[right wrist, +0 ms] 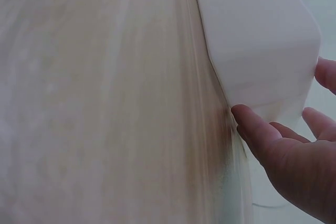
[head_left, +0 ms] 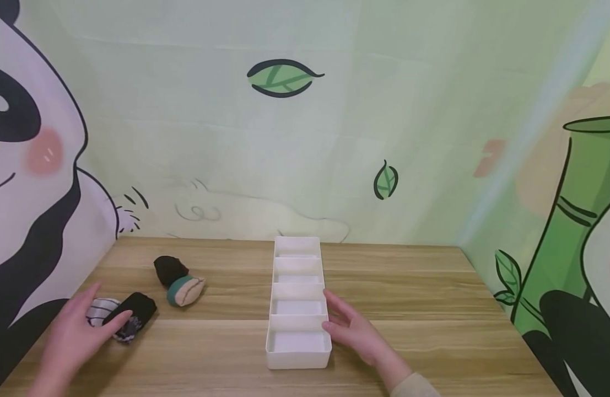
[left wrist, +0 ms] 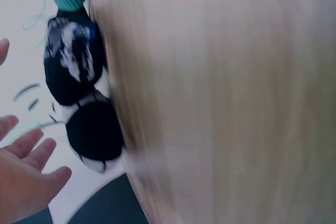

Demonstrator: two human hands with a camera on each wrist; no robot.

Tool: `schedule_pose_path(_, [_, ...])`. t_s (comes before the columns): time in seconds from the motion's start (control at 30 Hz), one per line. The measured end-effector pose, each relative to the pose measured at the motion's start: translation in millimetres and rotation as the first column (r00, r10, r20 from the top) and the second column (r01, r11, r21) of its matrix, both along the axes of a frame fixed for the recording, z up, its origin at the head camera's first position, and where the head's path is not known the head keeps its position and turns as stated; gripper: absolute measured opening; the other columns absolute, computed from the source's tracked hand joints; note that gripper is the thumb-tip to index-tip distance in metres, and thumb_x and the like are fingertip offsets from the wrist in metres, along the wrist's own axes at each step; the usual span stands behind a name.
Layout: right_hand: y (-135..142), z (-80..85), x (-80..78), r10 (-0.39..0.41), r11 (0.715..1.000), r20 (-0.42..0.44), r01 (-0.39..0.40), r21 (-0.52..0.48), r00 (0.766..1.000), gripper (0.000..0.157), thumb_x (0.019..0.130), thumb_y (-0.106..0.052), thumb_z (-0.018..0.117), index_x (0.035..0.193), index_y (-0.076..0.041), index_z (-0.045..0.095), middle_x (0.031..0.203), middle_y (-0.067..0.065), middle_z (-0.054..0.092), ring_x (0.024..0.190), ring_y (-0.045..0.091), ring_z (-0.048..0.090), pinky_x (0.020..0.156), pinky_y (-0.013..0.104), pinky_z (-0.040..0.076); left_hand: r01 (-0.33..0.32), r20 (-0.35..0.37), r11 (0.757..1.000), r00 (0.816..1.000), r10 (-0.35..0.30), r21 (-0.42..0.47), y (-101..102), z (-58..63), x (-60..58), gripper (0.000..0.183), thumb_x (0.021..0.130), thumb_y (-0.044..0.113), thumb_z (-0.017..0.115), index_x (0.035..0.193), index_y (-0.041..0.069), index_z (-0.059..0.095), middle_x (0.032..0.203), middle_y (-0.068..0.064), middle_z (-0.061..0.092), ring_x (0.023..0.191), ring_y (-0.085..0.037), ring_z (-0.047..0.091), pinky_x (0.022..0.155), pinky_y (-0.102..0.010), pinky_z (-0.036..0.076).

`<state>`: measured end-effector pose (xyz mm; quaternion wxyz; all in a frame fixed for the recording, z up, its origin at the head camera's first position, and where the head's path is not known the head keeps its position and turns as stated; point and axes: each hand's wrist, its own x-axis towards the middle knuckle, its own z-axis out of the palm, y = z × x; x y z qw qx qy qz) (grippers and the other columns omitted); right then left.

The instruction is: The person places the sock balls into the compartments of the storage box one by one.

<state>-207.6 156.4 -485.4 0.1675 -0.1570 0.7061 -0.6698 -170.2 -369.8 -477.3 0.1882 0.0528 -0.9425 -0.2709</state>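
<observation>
My left hand [head_left: 79, 331] reaches over the left of the table, fingers spread and holding nothing. Just beyond its thumb lie a black rolled sock [head_left: 142, 306] with a patterned end and a white sock roll with dark stripes [head_left: 97, 312], partly hidden by the hand. In the left wrist view the fingers stay apart from the black patterned roll [left wrist: 73, 61]. Mid-table stands a long white divided box [head_left: 298, 361]. On its right side rest the fingertips of my right hand [head_left: 356, 333], fairly straight; the right wrist view shows them along the wall [right wrist: 262, 30].
Farther back on the left lie a dark brown sock roll [head_left: 169, 270] and a pink sock roll with a teal band [head_left: 187, 291], touching. A printed cloth backdrop [head_left: 210, 138] with pandas and leaves rises behind the wooden table [head_left: 409, 298].
</observation>
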Motion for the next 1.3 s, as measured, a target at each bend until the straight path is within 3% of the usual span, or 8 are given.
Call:
schedule_pose_path(0.23, [0.0, -0.1, -0.3, -0.003, 1.0, -0.002, 0.003, 0.007, 1.0, 0.074, 0.094, -0.012, 0.067, 0.156, -0.008, 0.027, 0.157, 0.028, 0.022, 0.136, 0.047, 0.037, 0.103, 0.045, 0.044, 0.013, -0.019, 1.0, 1.0, -0.013, 0.024, -21.8, -8.2, 3.3, 0.097, 0.082, 0.039, 0.08, 0.149, -0.009, 0.029, 0.139, -0.042, 0.037, 0.126, -0.061, 0.031, 0.098, -0.072, 0.027])
schedule_pose_path(0.47, [-0.1, 0.1, -0.7, 0.003, 1.0, 0.003, -0.003, -0.003, 1.0, 0.074, 0.094, -0.01, 0.067, 0.156, -0.007, 0.026, 0.158, 0.028, 0.021, 0.136, 0.047, 0.036, 0.104, 0.046, 0.043, 0.027, 0.047, 1.0, 0.999, -0.028, 0.011, -32.9, -10.0, 2.5, 0.1, 0.081, 0.039, 0.08, 0.149, -0.012, 0.026, 0.135, -0.046, 0.034, 0.122, -0.063, 0.031, 0.096, -0.072, 0.028])
schedule_pose_path(0.83, [-0.1, -0.7, 0.5, -0.004, 1.0, -0.005, 0.004, 0.005, 1.0, 0.072, 0.095, -0.01, 0.066, 0.156, -0.008, 0.028, 0.157, 0.028, 0.022, 0.135, 0.047, 0.037, 0.103, 0.044, 0.044, 0.066, 0.129, 0.987, 0.988, -0.085, 0.148, -49.2, -18.4, 2.4, 0.1, 0.086, 0.033, 0.077, 0.154, -0.006, 0.016, 0.145, -0.046, 0.023, 0.13, -0.064, 0.023, 0.106, -0.07, 0.018])
schedule_pose_path(0.93, [-0.1, -0.8, 0.5, -0.003, 1.0, -0.004, 0.003, 0.002, 1.0, 0.073, 0.095, -0.01, 0.067, 0.156, -0.008, 0.027, 0.157, 0.028, 0.022, 0.135, 0.047, 0.037, 0.103, 0.044, 0.045, 0.059, 0.16, 0.98, 0.983, -0.09, 0.19, -52.3, -19.5, 1.9, 0.101, 0.087, 0.035, 0.077, 0.155, -0.004, 0.012, 0.147, -0.045, 0.02, 0.132, -0.063, 0.021, 0.109, -0.067, 0.015])
schedule_pose_path(1.23, [0.2, -1.5, 0.3, 0.0, 1.0, 0.001, 0.0, -0.007, 1.0, 0.073, 0.095, -0.009, 0.066, 0.157, -0.008, 0.027, 0.157, 0.028, 0.022, 0.135, 0.046, 0.038, 0.102, 0.044, 0.045, 0.003, 0.288, 0.971, 0.955, -0.075, 0.24, -58.2, -18.3, -3.6, 0.108, 0.087, 0.039, 0.076, 0.153, -0.006, 0.003, 0.15, -0.044, 0.008, 0.131, -0.065, 0.019, 0.104, -0.07, 0.022])
schedule_pose_path(1.27, [0.3, -1.6, 0.3, 0.0, 1.0, 0.001, 0.0, -0.008, 1.0, 0.072, 0.095, -0.009, 0.066, 0.156, -0.008, 0.027, 0.157, 0.028, 0.022, 0.134, 0.046, 0.039, 0.102, 0.044, 0.046, 0.002, 0.291, 0.971, 0.954, -0.073, 0.238, -58.6, -18.9, -3.7, 0.108, 0.087, 0.038, 0.076, 0.153, -0.007, 0.003, 0.149, -0.044, 0.008, 0.131, -0.065, 0.019, 0.105, -0.069, 0.023])
schedule_pose_path(1.3, [0.3, -1.8, 0.2, 0.0, 1.0, 0.002, 0.0, -0.01, 1.0, 0.072, 0.095, -0.008, 0.066, 0.156, -0.008, 0.027, 0.157, 0.028, 0.022, 0.134, 0.046, 0.039, 0.102, 0.044, 0.046, 0.004, 0.289, 0.972, 0.955, -0.073, 0.235, -59.1, -20.0, -3.5, 0.107, 0.087, 0.038, 0.076, 0.152, -0.008, 0.004, 0.15, -0.044, 0.008, 0.131, -0.064, 0.019, 0.111, -0.059, 0.025])
